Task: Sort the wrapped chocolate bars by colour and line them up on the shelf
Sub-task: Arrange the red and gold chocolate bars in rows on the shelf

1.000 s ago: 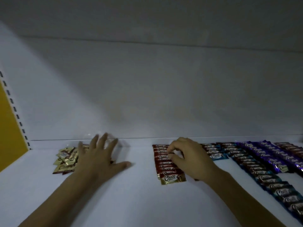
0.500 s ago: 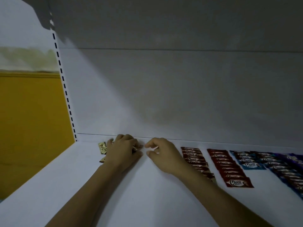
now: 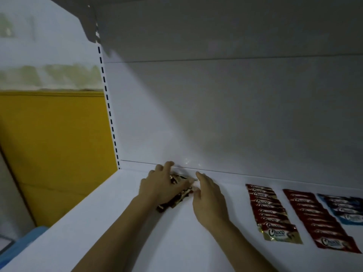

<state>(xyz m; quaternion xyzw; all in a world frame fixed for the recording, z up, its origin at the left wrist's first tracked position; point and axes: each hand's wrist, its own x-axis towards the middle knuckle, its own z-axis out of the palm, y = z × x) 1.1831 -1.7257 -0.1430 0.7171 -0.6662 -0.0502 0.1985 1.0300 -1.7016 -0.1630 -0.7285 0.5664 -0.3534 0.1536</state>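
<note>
A loose pile of gold and brown wrapped bars (image 3: pixel 177 199) lies near the back left of the white shelf (image 3: pixel 121 228). My left hand (image 3: pixel 161 185) lies on top of the pile with its fingers stretched toward the back wall, hiding most of it. My right hand (image 3: pixel 209 199) is at the pile's right edge, fingers fairly straight, holding nothing that I can see. To the right, sorted bars lie in overlapping rows: a red row with gold trim (image 3: pixel 269 211), a plain red row (image 3: pixel 318 218) and a blue row (image 3: pixel 343 209) cut off by the frame edge.
The shelf's white back panel (image 3: pixel 235 124) rises right behind the pile. A slotted upright (image 3: pixel 111 118) marks the shelf's left end, with a yellow wall (image 3: pixel 55 150) beyond it. Something blue (image 3: pixel 23 244) sits below the shelf's left front corner.
The view has swung left. My right hand left the red row and came over to the pile. My left hand stays on the pile, and the bars now show from under its right side.
</note>
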